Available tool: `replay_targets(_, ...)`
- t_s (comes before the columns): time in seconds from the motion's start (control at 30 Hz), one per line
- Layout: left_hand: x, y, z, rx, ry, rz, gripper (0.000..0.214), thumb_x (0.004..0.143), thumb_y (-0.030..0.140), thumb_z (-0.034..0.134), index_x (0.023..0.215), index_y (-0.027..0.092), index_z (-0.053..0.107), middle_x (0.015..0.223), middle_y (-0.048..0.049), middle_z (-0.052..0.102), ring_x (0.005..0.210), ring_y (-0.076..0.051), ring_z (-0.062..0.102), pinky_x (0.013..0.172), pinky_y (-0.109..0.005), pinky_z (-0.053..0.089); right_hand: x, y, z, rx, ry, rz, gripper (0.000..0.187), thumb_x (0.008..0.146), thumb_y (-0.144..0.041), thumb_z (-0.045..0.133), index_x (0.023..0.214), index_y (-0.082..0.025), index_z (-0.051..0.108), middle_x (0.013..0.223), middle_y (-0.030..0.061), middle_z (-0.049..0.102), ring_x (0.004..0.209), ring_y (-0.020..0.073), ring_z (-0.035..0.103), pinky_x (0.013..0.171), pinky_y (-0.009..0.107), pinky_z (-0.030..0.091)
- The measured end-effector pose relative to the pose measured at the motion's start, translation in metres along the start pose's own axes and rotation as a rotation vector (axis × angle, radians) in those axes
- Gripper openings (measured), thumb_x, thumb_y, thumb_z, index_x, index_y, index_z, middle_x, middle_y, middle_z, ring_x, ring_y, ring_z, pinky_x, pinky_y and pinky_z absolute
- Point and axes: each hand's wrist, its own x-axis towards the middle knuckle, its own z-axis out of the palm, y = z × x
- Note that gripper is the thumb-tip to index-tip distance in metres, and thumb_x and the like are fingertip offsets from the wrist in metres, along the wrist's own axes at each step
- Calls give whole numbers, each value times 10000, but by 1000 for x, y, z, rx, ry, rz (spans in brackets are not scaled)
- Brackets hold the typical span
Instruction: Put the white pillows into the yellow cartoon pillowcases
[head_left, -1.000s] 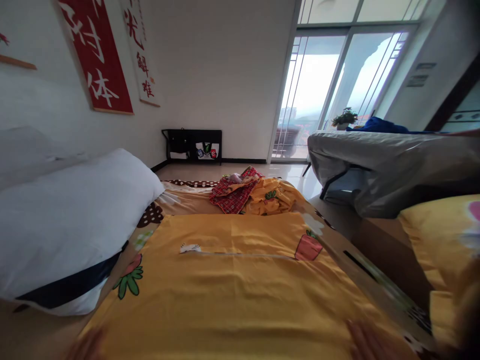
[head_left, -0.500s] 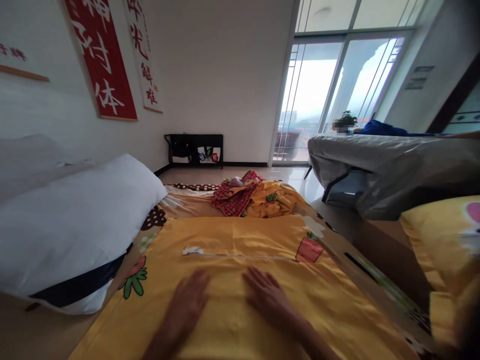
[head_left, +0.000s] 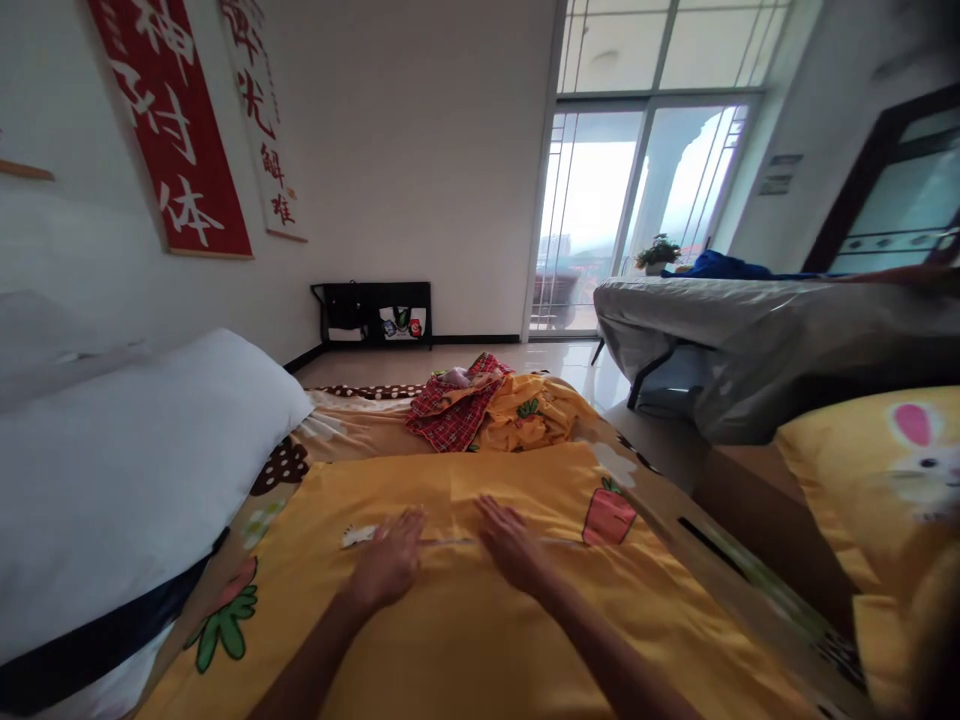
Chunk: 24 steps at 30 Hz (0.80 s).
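A yellow pillowcase point(head_left: 465, 640) with printed carrots lies spread out flat in front of me, a slit running across it near its far end. My left hand point(head_left: 390, 560) rests flat on the cloth by the slit, fingers stretched out, partly covering the white print at the slit's left end. Beside it, my right hand point(head_left: 514, 540) lies palm down across the slit, its fingers extended too. Neither hand holds anything. The printed carrot point(head_left: 609, 517) at the far right corner stays uncovered.
A white pillow point(head_left: 150, 460) lies on the left. Crumpled red plaid cloth point(head_left: 454, 410) and bunched yellow cloth point(head_left: 532, 410) sit beyond the pillowcase. At right are a yellow pillow with a rabbit print point(head_left: 847, 460) and a table under a plastic cover point(head_left: 750, 320).
Both hands have slid forward over the cloth, from just short of the slit onto it. The view has shifted slightly to the right.
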Motion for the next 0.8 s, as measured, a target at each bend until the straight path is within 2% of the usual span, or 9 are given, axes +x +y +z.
replay_targets(0.1,65,24,9,-4,82,-142,544,931,242,253,1451,112,346,1517,-125,302,1403,-250,290,1109,-480,303,39,-23,15,30,41,-79,527,959,-278,197,1425,-163,413,1469,60,407,1377,174,328,1115,355,291)
replay_targets(0.2,98,8,31,31,123,-227,551,957,365,239,1437,133,380,1505,-156,321,1389,-307,306,1073,-574,293,59,1,24,-1,44,-39,495,946,-309,254,1383,-252,480,1422,40,476,1337,184,402,1085,357,340)
replay_targets(0.3,108,-39,42,73,135,-300,543,950,371,263,1434,160,388,1512,-154,308,1392,-299,301,1086,-575,252,68,58,19,-76,8,102,506,945,-381,272,1406,-270,450,1468,43,413,1371,196,346,1096,374,314)
replay_targets(0.43,102,-127,42,137,138,-349,488,935,314,285,1374,204,469,1483,-139,376,1382,-288,321,1068,-562,283,66,145,1,-166,-52,313,579,949,-436,260,1468,-194,340,1535,93,278,1416,243,240,1132,468,191)
replay_targets(0.53,91,-192,44,261,103,-336,441,902,211,330,1272,207,571,1472,-105,408,1396,-255,300,1117,-489,238,60,191,-9,-255,-7,452,607,940,-435,285,1488,-174,284,1555,106,222,1440,263,144,1133,512,116)
replay_targets(0.6,86,-226,49,329,66,-344,455,881,138,321,1234,190,604,1482,-110,389,1402,-255,289,1133,-464,207,58,209,-11,-320,23,544,620,938,-473,288,1498,-208,252,1569,84,188,1448,244,101,1136,488,117)
replay_targets(0.67,83,-248,53,376,33,-360,479,878,106,296,1240,170,603,1490,-137,365,1398,-276,294,1130,-465,207,59,218,-12,-336,17,597,638,935,-520,274,1502,-229,232,1578,76,158,1452,233,76,1138,478,117)
replay_targets(0.73,84,-258,57,397,13,-378,485,880,109,292,1258,166,590,1494,-148,353,1395,-290,296,1123,-475,218,60,220,-12,-328,-8,603,648,935,-535,255,1504,-228,221,1580,77,150,1453,224,68,1141,472,109)
replay_targets(0.8,86,-258,59,383,22,-382,479,863,113,318,1253,154,592,1485,-148,370,1391,-296,304,1125,-476,218,61,220,-11,-339,-18,596,646,940,-526,241,1505,-212,222,1579,78,151,1453,220,63,1144,467,104)
